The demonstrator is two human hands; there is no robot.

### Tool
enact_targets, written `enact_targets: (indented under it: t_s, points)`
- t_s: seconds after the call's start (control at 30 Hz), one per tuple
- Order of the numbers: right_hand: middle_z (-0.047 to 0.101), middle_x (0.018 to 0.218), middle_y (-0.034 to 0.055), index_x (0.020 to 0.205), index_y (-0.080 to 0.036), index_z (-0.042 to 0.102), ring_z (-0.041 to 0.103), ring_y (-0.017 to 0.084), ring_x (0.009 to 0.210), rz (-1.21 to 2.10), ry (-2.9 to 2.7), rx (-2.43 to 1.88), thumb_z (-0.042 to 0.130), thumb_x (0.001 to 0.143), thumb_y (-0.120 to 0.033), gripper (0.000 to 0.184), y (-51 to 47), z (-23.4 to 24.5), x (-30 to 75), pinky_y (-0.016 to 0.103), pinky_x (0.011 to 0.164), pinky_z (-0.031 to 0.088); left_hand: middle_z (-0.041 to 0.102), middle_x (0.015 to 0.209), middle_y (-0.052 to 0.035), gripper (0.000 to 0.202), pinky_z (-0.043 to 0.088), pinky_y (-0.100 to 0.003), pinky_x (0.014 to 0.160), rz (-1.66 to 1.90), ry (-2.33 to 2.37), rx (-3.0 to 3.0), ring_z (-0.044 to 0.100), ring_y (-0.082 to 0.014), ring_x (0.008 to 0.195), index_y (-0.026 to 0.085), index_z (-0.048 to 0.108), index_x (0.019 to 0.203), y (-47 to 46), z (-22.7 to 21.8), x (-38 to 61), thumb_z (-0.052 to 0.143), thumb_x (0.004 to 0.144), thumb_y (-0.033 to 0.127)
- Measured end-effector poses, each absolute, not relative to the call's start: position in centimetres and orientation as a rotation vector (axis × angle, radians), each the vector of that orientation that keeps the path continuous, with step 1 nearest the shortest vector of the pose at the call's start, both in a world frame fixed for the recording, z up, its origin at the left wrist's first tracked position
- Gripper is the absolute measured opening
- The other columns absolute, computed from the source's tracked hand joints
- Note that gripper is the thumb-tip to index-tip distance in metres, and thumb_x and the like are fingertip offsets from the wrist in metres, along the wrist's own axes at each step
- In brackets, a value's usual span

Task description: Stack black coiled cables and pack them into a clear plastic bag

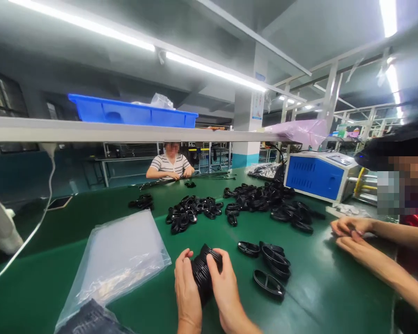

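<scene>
Between my two hands is a stack of coiled black cables (202, 273), held just above the green tabletop. My left hand (188, 292) presses on its left side, fingers closed against the coils. On the other side, my right hand (226, 287) grips the same stack, thumb lying over the top. Right of my hands lie several loose coiled cables (269, 283) on the table. To the left, a pile of clear plastic bags (125, 255) lies flat, with a dark cloth-like item (92, 320) at its near edge.
Heaps of coiled cables (191, 208) spread over the green table (142, 287). A blue and white machine (315, 176) stands at back right. A co-worker's hands (355, 236) are at the right; another person (170, 164) sits opposite. Overhead, a shelf (125, 133) bears a blue bin (132, 111).
</scene>
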State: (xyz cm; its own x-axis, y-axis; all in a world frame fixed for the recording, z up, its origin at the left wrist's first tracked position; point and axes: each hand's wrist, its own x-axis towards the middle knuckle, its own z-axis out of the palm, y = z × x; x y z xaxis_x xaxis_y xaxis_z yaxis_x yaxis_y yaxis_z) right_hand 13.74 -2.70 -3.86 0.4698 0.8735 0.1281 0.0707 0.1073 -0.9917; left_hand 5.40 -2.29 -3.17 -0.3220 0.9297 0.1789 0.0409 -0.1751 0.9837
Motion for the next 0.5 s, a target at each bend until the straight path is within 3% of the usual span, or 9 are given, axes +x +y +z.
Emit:
enact_targets:
  t_s: [0.27,0.37,0.5]
  points:
    - [0.063,0.088,0.0063,0.086,-0.024,0.057,0.059,0.024,0.086,0.533,-0.728,-1.448,0.042,0.079,-0.052,0.033,-0.5,-2.3,11.9,0.033,0.078,0.044,0.056,0.116,-0.0074,0.042,0.031,-0.041,0.100,1.721,1.337,1.162,0.045,-0.0253,0.115,0.024,0.052,0.110,-2.8,-2.6,6.7,0.033,0.084,0.051]
    - [0.066,0.096,0.0056,0.091,-0.025,0.059,0.060,0.024,0.091,0.543,-0.680,-1.404,0.036,0.082,-0.050,0.035,-0.1,-2.7,11.9,0.033,0.079,0.044,0.056,0.117,-0.0080,0.042,0.034,-0.041,0.098,1.722,1.317,1.148,0.046,-0.0257,0.114,0.023,0.052,0.110,-2.8,-2.4,6.7,0.033,0.083,0.050]
    - [0.067,0.100,0.0096,0.104,-0.022,0.058,0.061,0.027,0.091,0.531,-0.612,-1.425,0.042,0.079,-0.053,0.044,0.2,-3.2,12.1,0.034,0.077,0.045,0.056,0.115,-0.0090,0.044,0.035,-0.040,0.098,1.684,1.284,1.072,0.046,-0.0264,0.114,0.019,0.052,0.106,-2.4,-2.3,6.5,0.035,0.081,0.050]
